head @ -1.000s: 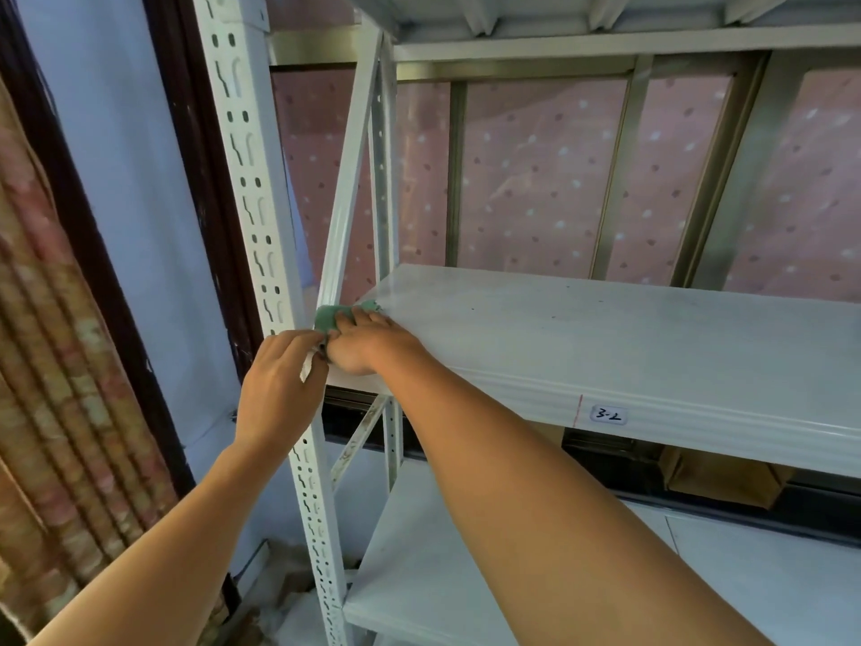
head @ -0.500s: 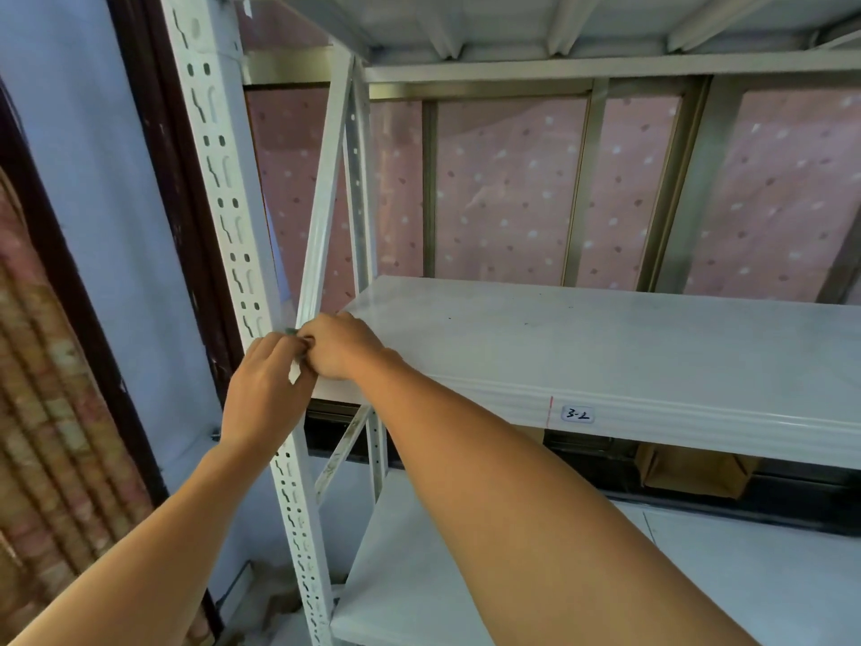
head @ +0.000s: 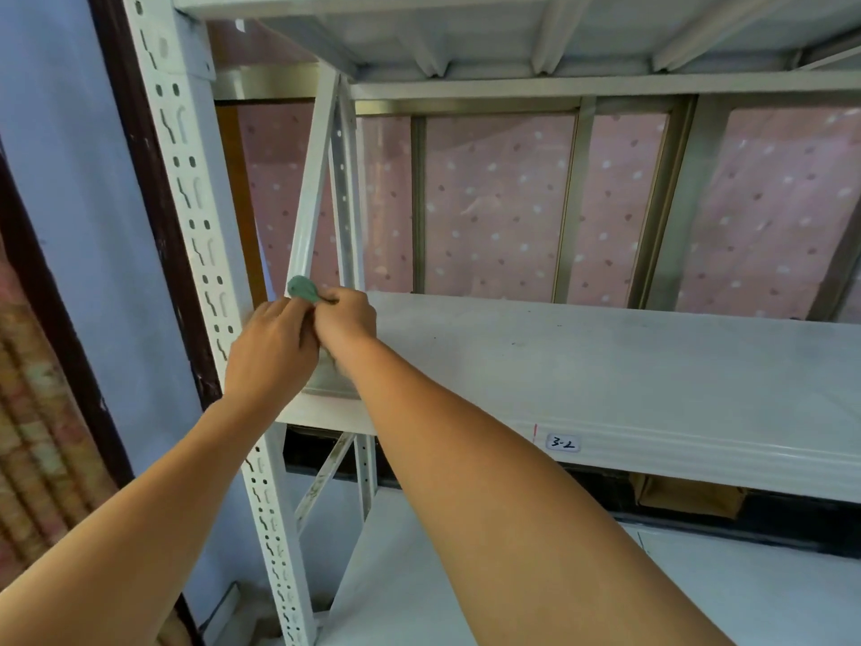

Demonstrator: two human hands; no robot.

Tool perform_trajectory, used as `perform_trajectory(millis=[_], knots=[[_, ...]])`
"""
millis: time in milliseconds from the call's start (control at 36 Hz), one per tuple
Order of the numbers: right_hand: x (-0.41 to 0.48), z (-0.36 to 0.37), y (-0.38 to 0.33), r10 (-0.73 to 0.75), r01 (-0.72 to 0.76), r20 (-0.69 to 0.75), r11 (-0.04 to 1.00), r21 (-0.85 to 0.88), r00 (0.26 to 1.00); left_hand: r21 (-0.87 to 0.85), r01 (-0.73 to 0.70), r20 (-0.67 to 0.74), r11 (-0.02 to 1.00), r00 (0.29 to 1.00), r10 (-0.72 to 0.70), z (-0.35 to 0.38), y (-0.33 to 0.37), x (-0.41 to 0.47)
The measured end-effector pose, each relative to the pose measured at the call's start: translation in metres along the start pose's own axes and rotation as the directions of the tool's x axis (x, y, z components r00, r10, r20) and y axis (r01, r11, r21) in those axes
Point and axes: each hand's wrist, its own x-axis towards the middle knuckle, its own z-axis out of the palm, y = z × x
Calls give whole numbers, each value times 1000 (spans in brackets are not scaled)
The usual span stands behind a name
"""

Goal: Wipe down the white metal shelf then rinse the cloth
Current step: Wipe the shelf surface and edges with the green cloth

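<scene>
The white metal shelf (head: 605, 366) fills the head view, with a perforated front post (head: 205, 254) at its left and a slanted brace (head: 310, 198) behind it. A small green cloth (head: 303, 289) is pressed against the foot of that brace, at the shelf board's left end. My right hand (head: 347, 319) is closed on the cloth, which mostly hides under its fingers. My left hand (head: 270, 352) presses against the right hand from the left, fingers curled around the same bunch; the cloth's contact with it is hidden.
A label reading 3-2 (head: 563, 443) sits on the board's front edge. A lower shelf board (head: 699, 599) lies beneath, an upper one (head: 512, 35) overhead. Pink dotted window panes (head: 494, 202) stand behind. A patterned curtain (head: 32, 435) hangs at far left.
Both hands stayed joined at the shelf's left end. The green cloth, hidden half a second ago, now shows above my fingers on the slanted brace. The view has tilted upward.
</scene>
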Motion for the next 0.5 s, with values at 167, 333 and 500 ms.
perform_trajectory(millis=[167, 333, 500], knots=[[27, -16, 9, 49, -51, 33, 997, 52, 998, 111, 62, 101, 992, 992, -74, 22, 10, 24], [49, -14, 24, 32, -29, 38, 997, -73, 999, 158, 56, 192, 986, 978, -86, 43, 9, 36], [75, -13, 38, 78, -62, 45, 954, -295, 996, 189, 98, 328, 977, 932, -157, 60, 9, 53]])
